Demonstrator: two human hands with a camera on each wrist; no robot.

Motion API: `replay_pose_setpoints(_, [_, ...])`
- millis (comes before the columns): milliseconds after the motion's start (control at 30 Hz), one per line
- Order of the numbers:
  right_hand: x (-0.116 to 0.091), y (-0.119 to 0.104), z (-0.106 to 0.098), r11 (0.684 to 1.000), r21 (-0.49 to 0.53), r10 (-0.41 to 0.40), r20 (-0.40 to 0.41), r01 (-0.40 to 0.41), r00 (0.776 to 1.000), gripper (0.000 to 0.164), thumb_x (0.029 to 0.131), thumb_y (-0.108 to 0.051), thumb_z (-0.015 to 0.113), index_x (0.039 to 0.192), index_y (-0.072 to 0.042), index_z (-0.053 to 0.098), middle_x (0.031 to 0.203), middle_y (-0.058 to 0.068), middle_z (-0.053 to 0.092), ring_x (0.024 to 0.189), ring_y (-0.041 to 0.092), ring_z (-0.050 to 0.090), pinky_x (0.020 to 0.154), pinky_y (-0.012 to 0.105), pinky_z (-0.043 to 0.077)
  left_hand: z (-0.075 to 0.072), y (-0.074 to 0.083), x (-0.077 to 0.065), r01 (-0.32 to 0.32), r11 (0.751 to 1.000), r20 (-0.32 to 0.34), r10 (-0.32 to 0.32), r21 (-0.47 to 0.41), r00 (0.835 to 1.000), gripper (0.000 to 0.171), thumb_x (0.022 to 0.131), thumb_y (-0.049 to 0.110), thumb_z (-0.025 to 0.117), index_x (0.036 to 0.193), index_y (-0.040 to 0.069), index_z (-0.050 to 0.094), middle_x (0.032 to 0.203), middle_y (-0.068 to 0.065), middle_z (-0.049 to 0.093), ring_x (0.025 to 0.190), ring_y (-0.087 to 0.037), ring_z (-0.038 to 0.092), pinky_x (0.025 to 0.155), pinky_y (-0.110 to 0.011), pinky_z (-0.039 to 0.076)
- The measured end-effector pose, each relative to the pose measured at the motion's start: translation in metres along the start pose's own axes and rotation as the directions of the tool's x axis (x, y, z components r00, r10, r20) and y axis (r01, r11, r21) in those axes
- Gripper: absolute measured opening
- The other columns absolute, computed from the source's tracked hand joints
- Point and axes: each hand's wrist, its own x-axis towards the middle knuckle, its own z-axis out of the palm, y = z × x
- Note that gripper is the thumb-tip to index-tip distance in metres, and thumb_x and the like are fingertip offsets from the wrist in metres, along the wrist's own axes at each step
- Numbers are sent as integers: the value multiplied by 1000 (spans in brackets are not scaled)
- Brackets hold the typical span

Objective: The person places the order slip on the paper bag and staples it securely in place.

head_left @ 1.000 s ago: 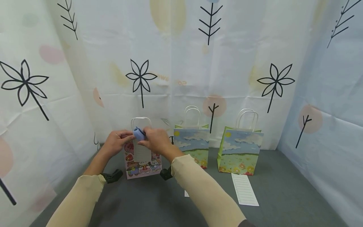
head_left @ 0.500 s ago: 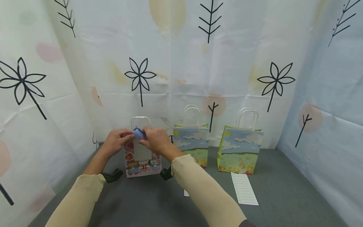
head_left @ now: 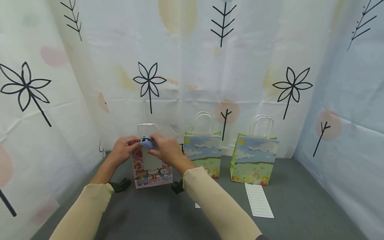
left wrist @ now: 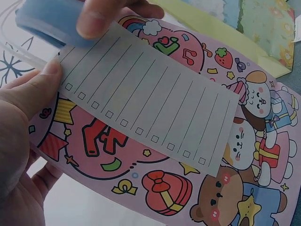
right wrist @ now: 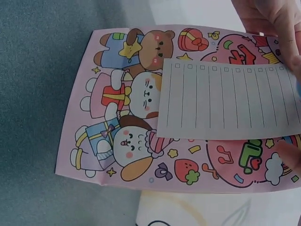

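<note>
A pink paper gift bag (head_left: 154, 179) with cartoon animals stands at the left in the head view. Against its front lies a white lined checklist slip (left wrist: 150, 103), its upper end at the bag's top edge. My left hand (head_left: 124, 149) pinches the slip and bag edge at the top left corner, thumb in front and fingers behind the bag. From the right, my right hand (head_left: 168, 148) grips a small blue stapler (head_left: 147, 142) over the slip's top end. In the left wrist view the stapler (left wrist: 49, 21) is blurred and partly cut off.
Two gift bags with a meadow print, a middle one (head_left: 202, 150) and a right one (head_left: 255, 160), stand to the right on the grey table (head_left: 144, 216). Another lined slip (head_left: 259, 200) lies before the right bag. A patterned curtain (head_left: 192, 66) hangs close behind.
The stapler has turned slightly in my right hand, so its dark end now faces more toward the head camera. My left hand keeps its hold at the bag's top corner.
</note>
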Motion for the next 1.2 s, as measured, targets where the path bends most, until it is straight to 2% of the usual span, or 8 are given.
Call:
replay_pose_setpoints(300, [-12, 4, -8, 986, 163, -8, -138, 31, 990, 54, 85, -41, 75, 128, -13, 58, 107, 1, 71, 79, 13, 67, 64, 22, 49, 2, -4, 3, 19, 1000, -35, -19, -1, 999, 21, 95, 15, 66, 102, -3, 72, 98, -16, 70, 80, -20, 62, 64, -26, 49])
replay_pose_setpoints(467, [-27, 14, -12, 974, 224, -7, -161, 43, 987, 53, 83, -35, 78, 126, -9, 59, 106, 4, 70, 85, 14, 69, 68, 23, 51, 3, -5, 6, 42, 999, -17, -42, 9, 999, 26, 95, 21, 65, 104, -2, 72, 99, -15, 69, 80, -21, 61, 64, -29, 49])
replay_pose_setpoints(667, [-48, 26, -19, 969, 231, -49, -140, 81, 989, 54, 81, -30, 81, 125, -9, 59, 110, 5, 69, 86, 18, 68, 69, 29, 52, 4, -5, 9, 67, 998, -23, -67, -6, 997, 24, 95, 20, 66, 104, -2, 72, 99, -16, 69, 79, -19, 61, 64, -28, 49])
replay_pose_setpoints(933, [-81, 42, -32, 967, 251, -52, -15, 54, 999, 51, 83, -31, 79, 125, -9, 60, 110, 3, 68, 92, 17, 67, 75, 31, 53, 4, -11, 11, 93, 995, -23, -94, -26, 995, 26, 96, 21, 65, 107, -2, 71, 99, -16, 70, 79, -20, 63, 64, -27, 50])
replay_pose_setpoints(1133, [-109, 60, -39, 961, 270, -57, -1, 55, 998, 51, 81, -30, 81, 123, -8, 60, 112, 5, 68, 92, 19, 68, 74, 34, 53, 4, -11, 11, 109, 994, -20, -109, -29, 994, 30, 96, 25, 65, 108, -1, 70, 99, -16, 70, 80, -23, 63, 64, -29, 50])
replay_pose_setpoints(1200, [-118, 67, -41, 960, 278, -44, 5, 41, 999, 51, 81, -29, 81, 124, -9, 60, 111, 4, 68, 86, 17, 67, 72, 33, 53, 4, -11, 11, 106, 994, -19, -107, -24, 994, 30, 96, 25, 65, 109, -1, 70, 100, -16, 69, 81, -23, 62, 65, -29, 50])
